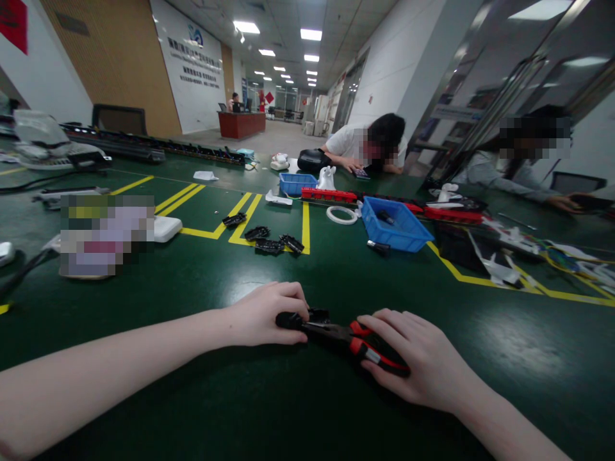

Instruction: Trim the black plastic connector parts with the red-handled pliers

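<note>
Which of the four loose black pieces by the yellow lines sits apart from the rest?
The leftmost black piece; the other three are bunched together to its right.

We see a grey floor [291, 142] running back through the upper middle, under a ceiling [282, 14] with rows of lit white panels [311, 34]. Upper left: a wood-toned wall [115, 64], then a white wall [187, 96] bearing a blue logo and lettering. Near top centre, a reddish desk [241, 125] stands at the far end. Upper right, we note a pale pillar [425, 70] and dark glass panels [519, 70]. A mesh-backed chair [118, 120] sits left. Across the lower frame, a green table [192, 397] with yellow lines reflects light.
</note>
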{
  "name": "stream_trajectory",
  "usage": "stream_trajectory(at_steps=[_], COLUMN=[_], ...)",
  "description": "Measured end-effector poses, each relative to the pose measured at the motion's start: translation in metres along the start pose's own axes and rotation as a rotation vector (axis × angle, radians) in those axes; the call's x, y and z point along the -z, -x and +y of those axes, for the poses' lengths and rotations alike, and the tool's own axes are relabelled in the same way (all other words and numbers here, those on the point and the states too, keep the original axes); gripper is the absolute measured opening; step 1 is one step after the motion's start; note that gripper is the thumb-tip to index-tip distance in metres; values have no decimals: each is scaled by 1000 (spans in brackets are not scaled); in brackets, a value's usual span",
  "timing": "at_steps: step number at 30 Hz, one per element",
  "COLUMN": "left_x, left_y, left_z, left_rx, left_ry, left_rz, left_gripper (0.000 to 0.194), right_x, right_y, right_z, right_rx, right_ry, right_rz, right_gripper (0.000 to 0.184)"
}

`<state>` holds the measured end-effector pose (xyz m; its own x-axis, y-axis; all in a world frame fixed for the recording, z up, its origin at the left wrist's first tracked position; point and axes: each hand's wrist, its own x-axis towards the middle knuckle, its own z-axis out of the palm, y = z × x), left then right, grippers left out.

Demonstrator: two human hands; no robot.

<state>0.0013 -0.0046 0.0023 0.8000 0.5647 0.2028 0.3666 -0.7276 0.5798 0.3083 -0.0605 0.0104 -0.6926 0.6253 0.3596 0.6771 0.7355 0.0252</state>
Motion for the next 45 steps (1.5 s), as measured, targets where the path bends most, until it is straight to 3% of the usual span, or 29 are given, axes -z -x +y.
stream_trajectory(at_steps=[13,29,45], left_x=[0,2,1], left_y=[-1,-2,-2], left_z=[0,-3,-4], left_rx=[-1,-19,-46], left_ry=[12,116,115], left_rz=[2,-7,-7], left_gripper=[18,16,18], right_x=[14,-1,10], right_y=[-7,-1,-7], right_z=[-4,5,4], right_rx=[35,-5,65], right_ry=[59,-27,47], right_rz=[2,-4,18], right_gripper=[38,42,39])
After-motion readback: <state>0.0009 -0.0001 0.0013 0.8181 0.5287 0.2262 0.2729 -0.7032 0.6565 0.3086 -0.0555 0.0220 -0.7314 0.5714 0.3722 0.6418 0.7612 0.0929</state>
